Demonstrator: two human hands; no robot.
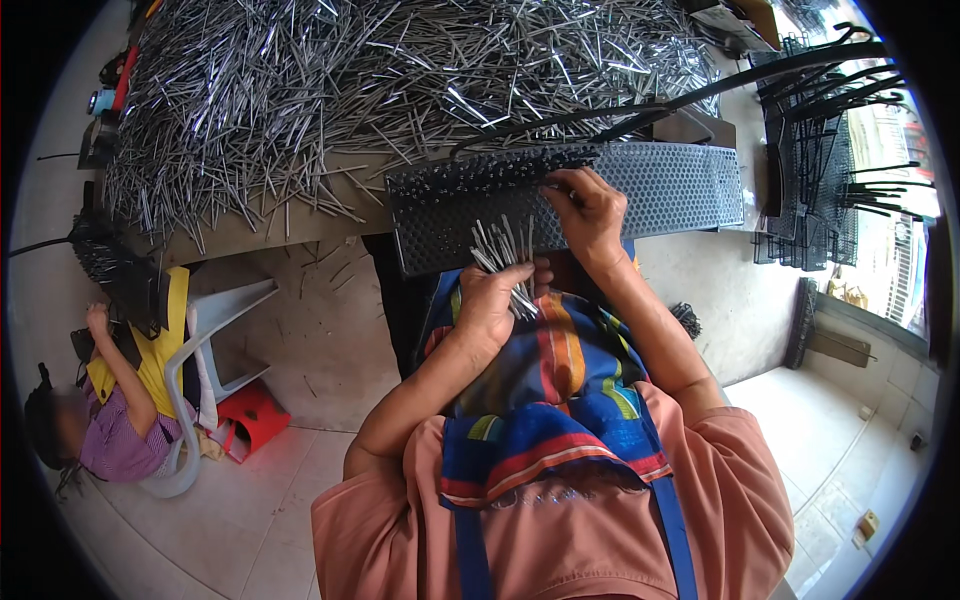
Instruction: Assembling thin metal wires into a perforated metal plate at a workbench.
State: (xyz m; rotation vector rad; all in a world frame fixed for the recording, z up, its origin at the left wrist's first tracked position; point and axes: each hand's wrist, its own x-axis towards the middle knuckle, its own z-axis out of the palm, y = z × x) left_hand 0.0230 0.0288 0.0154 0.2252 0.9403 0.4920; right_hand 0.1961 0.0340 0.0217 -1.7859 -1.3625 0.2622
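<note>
The left hand point(488, 300) grips a bundle of thin grey metal rods point(497, 246); the right hand point(593, 213), fingertips pinched together, contents unclear, is at the long dark perforated metal panel point(672, 178) just beyond.

Off to our left we see a co-worker in a purple striped top point(125, 437) on a pale grey plastic chair point(235, 304) — a bright red container point(260, 415) sits on the pale tiled floor point(335, 500) beside it. Far right, we see dark wire-mesh panels point(803, 180).
</note>
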